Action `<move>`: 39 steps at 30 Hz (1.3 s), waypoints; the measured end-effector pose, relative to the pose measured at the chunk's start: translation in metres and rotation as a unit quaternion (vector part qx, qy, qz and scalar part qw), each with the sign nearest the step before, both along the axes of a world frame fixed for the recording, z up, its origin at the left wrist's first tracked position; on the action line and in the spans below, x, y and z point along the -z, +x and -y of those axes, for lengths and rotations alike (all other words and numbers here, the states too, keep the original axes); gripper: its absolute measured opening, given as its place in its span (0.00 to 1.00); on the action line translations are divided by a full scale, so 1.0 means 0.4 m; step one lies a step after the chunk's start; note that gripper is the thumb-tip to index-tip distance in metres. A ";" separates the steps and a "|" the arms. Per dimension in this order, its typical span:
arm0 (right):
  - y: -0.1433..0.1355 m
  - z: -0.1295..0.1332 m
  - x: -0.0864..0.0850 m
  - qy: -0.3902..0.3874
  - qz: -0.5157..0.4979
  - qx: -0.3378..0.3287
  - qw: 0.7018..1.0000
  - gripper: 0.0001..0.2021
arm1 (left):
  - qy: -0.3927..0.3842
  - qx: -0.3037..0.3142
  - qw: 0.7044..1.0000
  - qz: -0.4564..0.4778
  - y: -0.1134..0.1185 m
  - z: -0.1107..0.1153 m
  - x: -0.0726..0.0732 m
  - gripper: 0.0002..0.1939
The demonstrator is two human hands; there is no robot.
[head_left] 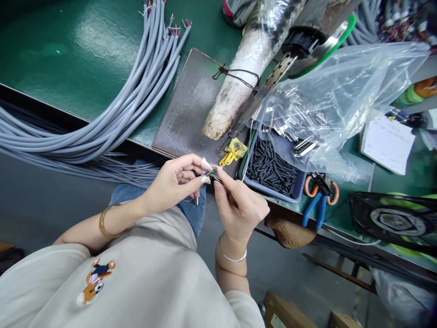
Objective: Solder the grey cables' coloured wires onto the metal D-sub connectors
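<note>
Thin coloured wires (pixel 210 172) run between the fingertips of both hands, just in front of a dark plate (pixel 186 109). My left hand (pixel 179 180) pinches them, its thumb and fingers closed, with white tape-like covers on the fingertips. My right hand (pixel 239 200) is closed, its index finger and thumb at the other end of the wires; what exactly it grips is too small to tell. Below my left hand hangs a small connector (pixel 195 200). Close beyond the fingertips lies a yellow clip (pixel 231 154) on the plate.
Grey cables (pixel 136 100) drape over the table edge at left. A wrapped column (pixel 235 91) slants above the plate. At right are a blue tray (pixel 300 187) of black sleeves, a plastic bag (pixel 341 91) of connectors, pliers (pixel 319 207), a notepad (pixel 387 143) and a black fan (pixel 392 221).
</note>
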State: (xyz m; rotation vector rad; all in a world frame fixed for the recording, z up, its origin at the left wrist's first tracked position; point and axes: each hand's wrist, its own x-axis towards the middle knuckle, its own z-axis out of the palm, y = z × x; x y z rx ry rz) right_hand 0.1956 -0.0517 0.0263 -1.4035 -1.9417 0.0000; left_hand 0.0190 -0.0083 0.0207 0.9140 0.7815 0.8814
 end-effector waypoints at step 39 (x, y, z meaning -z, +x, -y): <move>0.001 -0.016 -0.017 0.111 -0.265 0.072 0.955 0.11 | 0.040 -0.051 0.998 -0.016 -0.004 -0.002 -0.023 0.09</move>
